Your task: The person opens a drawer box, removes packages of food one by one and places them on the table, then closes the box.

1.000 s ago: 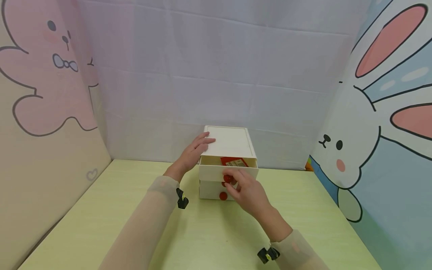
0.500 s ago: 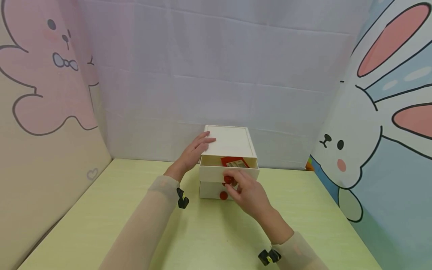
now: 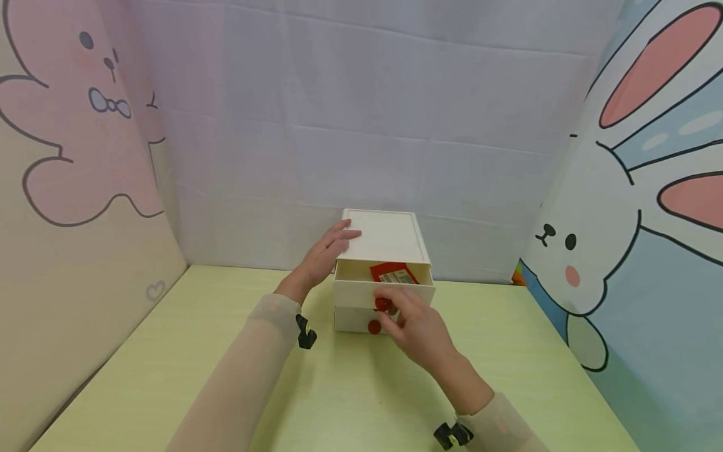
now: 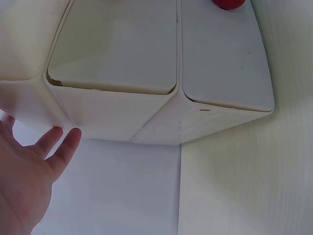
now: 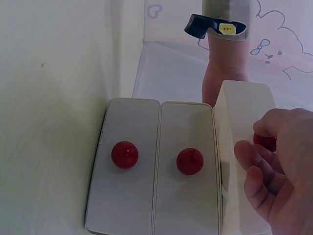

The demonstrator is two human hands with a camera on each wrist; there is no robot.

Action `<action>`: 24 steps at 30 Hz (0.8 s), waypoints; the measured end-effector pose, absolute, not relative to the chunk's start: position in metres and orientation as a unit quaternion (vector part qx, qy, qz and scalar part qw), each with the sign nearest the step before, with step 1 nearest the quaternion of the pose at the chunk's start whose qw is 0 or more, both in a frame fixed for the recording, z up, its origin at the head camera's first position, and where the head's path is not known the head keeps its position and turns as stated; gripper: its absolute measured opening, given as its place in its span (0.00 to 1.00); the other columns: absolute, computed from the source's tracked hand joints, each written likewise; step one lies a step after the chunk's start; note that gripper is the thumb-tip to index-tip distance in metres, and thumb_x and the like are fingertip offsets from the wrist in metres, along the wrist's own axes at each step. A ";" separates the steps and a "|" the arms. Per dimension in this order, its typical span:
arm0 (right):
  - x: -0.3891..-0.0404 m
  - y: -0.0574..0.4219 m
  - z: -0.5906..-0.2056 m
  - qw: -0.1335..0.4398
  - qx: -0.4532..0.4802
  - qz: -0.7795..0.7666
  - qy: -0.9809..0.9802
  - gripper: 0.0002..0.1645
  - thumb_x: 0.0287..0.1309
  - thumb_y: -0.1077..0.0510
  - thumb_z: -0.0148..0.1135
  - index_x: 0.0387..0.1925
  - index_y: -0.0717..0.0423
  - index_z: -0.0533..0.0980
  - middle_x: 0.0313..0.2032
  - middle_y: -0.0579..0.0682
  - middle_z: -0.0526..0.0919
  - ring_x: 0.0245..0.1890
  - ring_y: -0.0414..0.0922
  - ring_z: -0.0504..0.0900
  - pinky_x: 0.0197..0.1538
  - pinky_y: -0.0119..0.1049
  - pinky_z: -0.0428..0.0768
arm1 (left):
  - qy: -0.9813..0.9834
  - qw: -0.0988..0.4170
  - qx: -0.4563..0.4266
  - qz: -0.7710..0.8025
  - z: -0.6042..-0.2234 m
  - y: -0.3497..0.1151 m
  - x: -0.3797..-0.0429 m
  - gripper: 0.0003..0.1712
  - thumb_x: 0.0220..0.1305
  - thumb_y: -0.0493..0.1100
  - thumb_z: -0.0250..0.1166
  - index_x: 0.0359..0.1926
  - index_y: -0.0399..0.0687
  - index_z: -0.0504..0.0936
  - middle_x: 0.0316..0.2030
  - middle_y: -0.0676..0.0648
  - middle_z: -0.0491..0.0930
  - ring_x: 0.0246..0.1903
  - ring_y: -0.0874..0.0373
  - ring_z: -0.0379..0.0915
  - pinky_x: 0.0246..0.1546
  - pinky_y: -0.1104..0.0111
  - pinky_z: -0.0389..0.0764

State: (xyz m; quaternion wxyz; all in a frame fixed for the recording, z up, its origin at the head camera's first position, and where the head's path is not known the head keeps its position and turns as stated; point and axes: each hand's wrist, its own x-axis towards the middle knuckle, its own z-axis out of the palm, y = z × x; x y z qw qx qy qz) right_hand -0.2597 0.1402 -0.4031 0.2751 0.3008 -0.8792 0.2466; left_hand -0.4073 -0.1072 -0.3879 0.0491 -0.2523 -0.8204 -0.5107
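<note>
Head view first: the box (image 3: 381, 233) sits on the table (image 3: 339, 392), drawer fronts facing the person, a placing that puts the knobs within easy reach. The top drawer (image 3: 353, 295) is partly out, and there's the packet (image 3: 393, 274), lying inside toward the right, tilted, its red edge showing above the front. Left hand (image 3: 323, 256) at the box's top left edge, fingers outstretched rather than curled, likely there to steady the light-looking shell against any tug. Right hand (image 3: 419, 323) is in front, thumb and fingers pinching the top knob (image 3: 382, 304), a small round grip that seems to ask for just such a fingertip hold.

Over to the left wrist: fingers spread, reaching along the box's side near its upper end, wrapped around nothing. Whether every fingertip touches, I can't tell. That flat contact looks like bracing, not lifting.

Now the right wrist: the knob peeks out between the pinching digits, the other fingers bent loosely beside it. The middle drawer (image 5: 188, 198) and bottom drawer (image 5: 122, 198) sit flush, their knobs untouched, so the hold appears to bear on the top one alone.
</note>
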 end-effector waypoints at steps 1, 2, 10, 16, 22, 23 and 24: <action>-0.260 0.140 -0.403 0.276 0.301 0.246 -0.879 0.25 0.64 0.61 0.78 0.61 0.51 0.82 0.47 0.49 0.88 0.31 0.40 0.83 0.35 0.29 0.85 | -0.820 0.049 -0.253 -0.511 -0.388 -0.107 -0.407 0.31 0.87 0.55 0.42 0.78 0.54 0.77 0.89 0.55 0.52 0.89 0.46 0.43 0.85 0.34 0.50; -0.259 0.140 -0.404 0.278 0.302 0.247 -0.878 0.25 0.64 0.61 0.79 0.61 0.51 0.82 0.47 0.49 0.88 0.31 0.40 0.83 0.35 0.29 0.85 | -0.820 0.049 -0.252 -0.511 -0.388 -0.107 -0.407 0.31 0.87 0.55 0.42 0.78 0.54 0.77 0.88 0.55 0.52 0.89 0.46 0.43 0.85 0.35 0.50; -0.257 0.141 -0.407 0.285 0.303 0.246 -0.876 0.25 0.63 0.62 0.79 0.60 0.51 0.82 0.45 0.48 0.87 0.32 0.40 0.84 0.35 0.29 0.86 | -0.820 0.051 -0.250 -0.513 -0.388 -0.107 -0.406 0.31 0.86 0.55 0.42 0.78 0.55 0.77 0.88 0.55 0.52 0.89 0.46 0.43 0.85 0.34 0.50; -0.254 0.142 -0.408 0.290 0.306 0.245 -0.873 0.25 0.62 0.62 0.79 0.60 0.51 0.82 0.44 0.49 0.87 0.31 0.40 0.84 0.34 0.29 0.85 | -0.819 0.050 -0.250 -0.514 -0.389 -0.106 -0.407 0.31 0.86 0.55 0.42 0.78 0.55 0.77 0.88 0.56 0.52 0.89 0.46 0.43 0.85 0.35 0.50; -0.251 0.142 -0.408 0.299 0.311 0.243 -0.869 0.25 0.62 0.63 0.79 0.59 0.51 0.82 0.44 0.48 0.87 0.30 0.39 0.84 0.34 0.28 0.85 | -0.819 0.051 -0.249 -0.514 -0.390 -0.106 -0.408 0.31 0.86 0.55 0.43 0.78 0.55 0.77 0.88 0.55 0.52 0.89 0.46 0.43 0.85 0.34 0.50; -0.250 0.142 -0.408 0.300 0.311 0.243 -0.868 0.25 0.62 0.63 0.79 0.59 0.51 0.83 0.44 0.48 0.87 0.30 0.39 0.84 0.34 0.28 0.85 | -0.819 0.052 -0.249 -0.515 -0.390 -0.106 -0.408 0.31 0.86 0.55 0.43 0.78 0.55 0.77 0.88 0.55 0.52 0.89 0.46 0.43 0.85 0.34 0.50; -0.250 0.142 -0.408 0.301 0.311 0.242 -0.868 0.25 0.62 0.63 0.79 0.59 0.51 0.83 0.44 0.48 0.87 0.30 0.39 0.84 0.34 0.28 0.85 | -0.818 0.053 -0.249 -0.516 -0.390 -0.106 -0.408 0.31 0.86 0.55 0.43 0.78 0.54 0.78 0.88 0.55 0.53 0.89 0.46 0.43 0.85 0.35 0.50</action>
